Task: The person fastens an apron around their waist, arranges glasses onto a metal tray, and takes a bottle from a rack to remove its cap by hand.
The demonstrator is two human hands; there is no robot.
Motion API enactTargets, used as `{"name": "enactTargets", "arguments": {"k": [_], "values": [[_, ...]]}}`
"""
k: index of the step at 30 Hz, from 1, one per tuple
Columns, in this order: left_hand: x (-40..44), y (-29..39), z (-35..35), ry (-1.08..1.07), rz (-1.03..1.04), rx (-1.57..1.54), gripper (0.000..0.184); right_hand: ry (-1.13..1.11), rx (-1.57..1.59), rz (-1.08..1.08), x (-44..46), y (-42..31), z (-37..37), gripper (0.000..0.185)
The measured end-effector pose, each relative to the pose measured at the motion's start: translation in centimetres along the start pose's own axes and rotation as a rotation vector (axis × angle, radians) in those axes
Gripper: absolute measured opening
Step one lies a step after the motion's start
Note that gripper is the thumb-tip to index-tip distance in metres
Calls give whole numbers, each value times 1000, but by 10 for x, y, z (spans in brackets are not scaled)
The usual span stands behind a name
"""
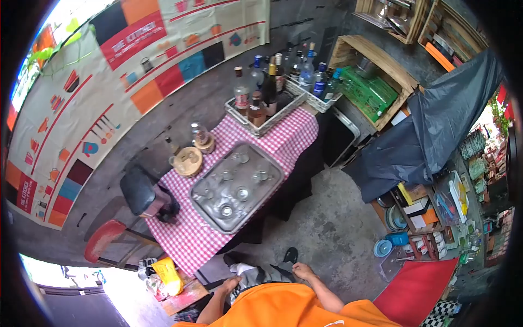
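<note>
My left hand (231, 283) is low in front of me, fingers curled at the edge of grey-and-white cloth (249, 277) by my legs. On the other side my right hand (303, 270) is closed beside a dark edge of cloth. What either hand grips is too small to make out. Beyond them, a grey metal tray (218, 188) with several clear glasses lies on a red-and-white checkered cloth (182, 240) over a table. Neither hand touches the tray.
Bottles stand in white baskets (262, 129) at the table's far end. A round wooden board (188, 162) and a black appliance (140, 192) are left of the tray. A red chair (103, 240) stands left; crowded shelves (417, 212) and red fabric (417, 286) are right.
</note>
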State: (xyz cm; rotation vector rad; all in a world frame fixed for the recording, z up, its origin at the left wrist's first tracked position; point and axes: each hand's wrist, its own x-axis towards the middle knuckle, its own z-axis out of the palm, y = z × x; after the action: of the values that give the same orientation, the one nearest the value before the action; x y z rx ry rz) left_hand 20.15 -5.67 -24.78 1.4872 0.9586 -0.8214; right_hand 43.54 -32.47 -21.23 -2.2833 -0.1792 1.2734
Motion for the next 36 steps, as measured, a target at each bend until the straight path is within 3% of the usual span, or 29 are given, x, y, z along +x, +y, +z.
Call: {"name": "enactTargets", "arguments": {"k": [4, 5, 8, 10, 12, 14, 15, 18, 20, 21, 22, 24, 25, 26, 28, 31, 32, 34, 35, 36], "values": [[9, 19, 56, 128, -210, -65, 81, -205, -139, -54, 26, 64, -37, 30], [-9, 46, 66, 215, -193, -143, 85, -371, -206, -107, 33, 75, -50, 36], [-12, 112, 77, 375, 65, -272, 89, -366, -18, -270, 72, 153, -41, 39], [-1, 145, 72, 374, 17, -73, 85, -314, -7, -167, 38, 134, -68, 38], [-25, 215, 69, 267, 16, 65, 77, -250, 6, -79, 15, 106, -98, 38], [4, 240, 73, 233, 107, 228, 76, -164, -9, -87, 10, 96, -111, 36], [17, 252, 72, 202, 203, 379, 75, -154, 11, -84, 17, 104, -109, 36], [44, 303, 91, 133, 285, 441, 67, -142, 116, -221, 48, 147, -103, 38], [60, 329, 107, 51, 246, 507, 66, -158, 76, -98, 48, 152, -116, 39], [81, 328, 116, 39, 270, 565, 67, -190, 187, 78, 29, 127, -142, 38], [105, 323, 124, 30, 293, 619, 67, -190, 182, 90, 41, 140, -142, 38], [137, 334, 125, 2, 268, 661, 69, -202, 508, 43, 87, 194, -123, 38], [131, 358, 117, -51, 179, 541, 70, -172, 286, 174, 71, 148, -166, 36], [128, 382, 110, -102, 93, 422, 70, -172, 280, 175, 89, 158, -171, 36], [158, 407, 100, -71, 92, 436, 73, -94, 271, -50, 136, 176, -188, 35], [187, 446, 84, -164, 38, 202, 63, 12, 256, -351, 182, 222, -201, 35], [191, 461, 81, -178, 29, 197, 63, 7, 253, -335, 191, 227, -209, 35], [206, 498, 70, -82, 148, 526, 63, 132, 135, -193, 230, 216, -247, 37], [242, 495, 69, -79, 149, 516, 63, 151, 44, 51, 173, 112, -319, 41], [297, 474, 71, -105, 328, 630, 63, 138, 39, 52, 183, 106, -331, 41]]}}
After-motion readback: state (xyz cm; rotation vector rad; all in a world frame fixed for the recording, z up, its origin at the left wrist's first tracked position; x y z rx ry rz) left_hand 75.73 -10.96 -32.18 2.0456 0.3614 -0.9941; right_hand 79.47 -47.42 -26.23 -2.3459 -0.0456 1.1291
